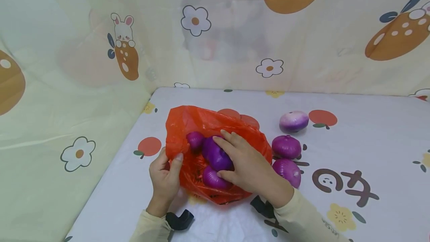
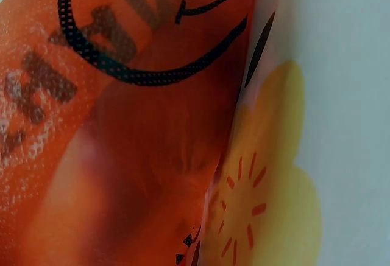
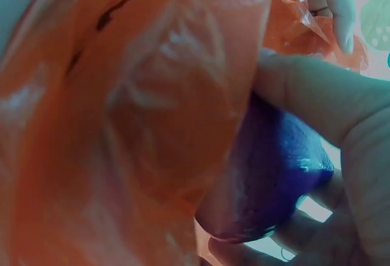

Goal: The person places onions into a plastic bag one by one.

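A patterned tablecloth [image 1: 396, 130] is spread over the surface, backed by a printed curtain [image 1: 228, 72]. On it an orange-red plastic bag [image 1: 179, 126] lies open-mouthed, its left rim pinched by the left hand [image 1: 165, 178]. A deep violet vegetable [image 1: 215, 154], possibly a bell pepper or eggplant, as its lobes are half covered, is grasped inside the mouth by the right hand [image 1: 248, 161]. For good handling, it would best be held around its full body, with the rim drawn wide so that the thin film is not snagged by the right thumb, and the upper onion [image 1: 195, 140] and lower onion [image 1: 213, 179] are not knocked. The cloth's left edge is near the left wrist; to the right, two red onions [image 1: 286, 147] must be passed before wider room is reached.
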Demonstrator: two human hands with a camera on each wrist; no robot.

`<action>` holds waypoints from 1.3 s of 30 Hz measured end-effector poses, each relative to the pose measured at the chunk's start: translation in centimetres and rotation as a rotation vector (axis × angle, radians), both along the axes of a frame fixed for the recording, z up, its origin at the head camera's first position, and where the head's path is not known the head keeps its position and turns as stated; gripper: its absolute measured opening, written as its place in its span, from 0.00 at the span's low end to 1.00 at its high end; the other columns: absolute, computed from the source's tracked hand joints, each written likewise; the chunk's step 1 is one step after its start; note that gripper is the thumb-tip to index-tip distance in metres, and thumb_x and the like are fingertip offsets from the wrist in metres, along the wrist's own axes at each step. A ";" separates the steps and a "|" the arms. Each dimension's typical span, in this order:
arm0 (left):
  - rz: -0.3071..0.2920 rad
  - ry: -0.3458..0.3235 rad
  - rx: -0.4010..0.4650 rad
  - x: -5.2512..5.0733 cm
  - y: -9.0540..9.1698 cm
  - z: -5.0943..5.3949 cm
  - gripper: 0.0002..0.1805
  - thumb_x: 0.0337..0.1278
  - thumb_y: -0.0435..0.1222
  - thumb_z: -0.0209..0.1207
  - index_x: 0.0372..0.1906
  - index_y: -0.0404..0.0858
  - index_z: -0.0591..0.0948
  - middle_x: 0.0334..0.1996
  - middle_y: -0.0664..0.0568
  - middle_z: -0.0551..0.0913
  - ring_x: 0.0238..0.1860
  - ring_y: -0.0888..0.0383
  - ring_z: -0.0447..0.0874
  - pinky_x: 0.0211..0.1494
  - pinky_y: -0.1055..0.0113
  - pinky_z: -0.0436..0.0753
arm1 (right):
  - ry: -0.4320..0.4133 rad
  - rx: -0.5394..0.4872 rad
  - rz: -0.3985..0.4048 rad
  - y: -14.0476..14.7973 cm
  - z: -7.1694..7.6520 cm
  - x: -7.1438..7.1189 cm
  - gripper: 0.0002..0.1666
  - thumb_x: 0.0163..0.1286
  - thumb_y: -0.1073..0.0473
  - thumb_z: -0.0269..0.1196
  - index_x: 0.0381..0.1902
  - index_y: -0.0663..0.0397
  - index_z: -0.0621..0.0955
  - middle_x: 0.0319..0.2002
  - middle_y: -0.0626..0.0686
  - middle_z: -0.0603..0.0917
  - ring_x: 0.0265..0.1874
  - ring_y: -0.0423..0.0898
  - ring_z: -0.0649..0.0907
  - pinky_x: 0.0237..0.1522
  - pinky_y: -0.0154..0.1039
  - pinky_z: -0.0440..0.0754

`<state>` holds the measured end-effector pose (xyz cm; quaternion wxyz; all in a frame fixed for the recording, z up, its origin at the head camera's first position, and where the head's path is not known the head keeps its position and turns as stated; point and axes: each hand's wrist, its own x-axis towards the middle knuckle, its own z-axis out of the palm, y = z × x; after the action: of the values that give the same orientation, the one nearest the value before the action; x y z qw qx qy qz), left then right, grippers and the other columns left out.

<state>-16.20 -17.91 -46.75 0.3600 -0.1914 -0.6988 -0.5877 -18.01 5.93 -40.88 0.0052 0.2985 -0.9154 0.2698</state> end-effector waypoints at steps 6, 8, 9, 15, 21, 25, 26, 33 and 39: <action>-0.016 -0.002 0.011 0.0 0.2 0.0 0.18 0.62 0.19 0.55 0.54 0.27 0.85 0.47 0.44 0.89 0.51 0.56 0.87 0.59 0.66 0.85 | -0.033 -0.009 0.000 0.5 0.3 0.2 0.56 0.59 0.46 0.79 0.81 0.45 0.66 0.81 0.58 0.60 0.80 0.62 0.60 0.65 0.64 0.78; -0.014 0.001 0.009 0.0 0.3 0.1 0.18 0.62 0.20 0.55 0.54 0.27 0.85 0.47 0.45 0.89 0.51 0.56 0.87 0.60 0.66 0.84 | -0.030 -0.015 -0.008 0.8 0.5 0.2 0.57 0.59 0.45 0.79 0.81 0.44 0.65 0.82 0.57 0.60 0.80 0.62 0.60 0.64 0.64 0.78; -0.012 0.002 0.007 -0.1 0.3 0.1 0.17 0.62 0.20 0.55 0.54 0.27 0.85 0.47 0.45 0.89 0.51 0.56 0.87 0.60 0.66 0.84 | -0.024 -0.018 -0.013 0.9 0.5 0.2 0.57 0.59 0.44 0.78 0.81 0.43 0.65 0.82 0.57 0.60 0.80 0.61 0.60 0.64 0.64 0.78; -0.008 0.003 0.000 -0.2 0.5 0.2 0.17 0.61 0.20 0.56 0.53 0.27 0.86 0.46 0.44 0.89 0.50 0.56 0.87 0.60 0.66 0.84 | 0.007 -0.037 -0.037 1.8 1.2 0.6 0.55 0.58 0.43 0.78 0.80 0.43 0.67 0.81 0.56 0.62 0.79 0.60 0.63 0.61 0.66 0.80; -0.005 -0.002 -0.008 -0.1 0.5 0.2 0.17 0.62 0.20 0.55 0.53 0.27 0.85 0.46 0.44 0.89 0.50 0.56 0.87 0.60 0.67 0.84 | 0.042 -0.054 -0.060 3.1 1.8 1.1 0.52 0.59 0.44 0.77 0.79 0.46 0.69 0.79 0.57 0.65 0.77 0.60 0.66 0.63 0.66 0.78; 0.001 -0.001 -0.012 -0.1 0.4 0.1 0.17 0.61 0.20 0.56 0.53 0.28 0.86 0.45 0.44 0.89 0.49 0.56 0.87 0.59 0.67 0.85 | 0.053 -0.051 -0.081 4.5 2.0 1.5 0.50 0.61 0.46 0.76 0.78 0.49 0.70 0.78 0.58 0.66 0.75 0.62 0.68 0.62 0.67 0.79; 0.003 -0.002 -0.012 -0.1 0.4 0.1 0.17 0.61 0.20 0.56 0.53 0.29 0.86 0.45 0.44 0.89 0.49 0.56 0.87 0.59 0.68 0.85 | 0.055 -0.050 -0.088 4.9 2.1 1.5 0.50 0.61 0.47 0.76 0.78 0.50 0.70 0.78 0.58 0.66 0.75 0.62 0.69 0.62 0.67 0.79; 0.013 -0.015 -0.015 0.0 0.3 0.0 0.17 0.61 0.20 0.56 0.52 0.27 0.86 0.46 0.46 0.89 0.50 0.57 0.86 0.58 0.69 0.85 | 0.030 -0.032 -0.164 7.9 1.9 2.0 0.50 0.61 0.49 0.76 0.78 0.49 0.69 0.77 0.60 0.67 0.74 0.65 0.69 0.63 0.72 0.74; 0.012 -0.016 -0.004 0.1 0.3 -0.2 0.16 0.61 0.19 0.55 0.51 0.28 0.86 0.45 0.48 0.89 0.48 0.57 0.86 0.56 0.70 0.85 | -0.003 -0.009 -0.219 9.9 1.2 2.4 0.50 0.60 0.47 0.78 0.77 0.49 0.71 0.75 0.62 0.70 0.73 0.66 0.69 0.63 0.75 0.71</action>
<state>-16.15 -17.66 -46.90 0.3576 -0.1832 -0.7039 -0.5857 -15.58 15.80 -39.71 0.0344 0.1961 -0.9414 0.2721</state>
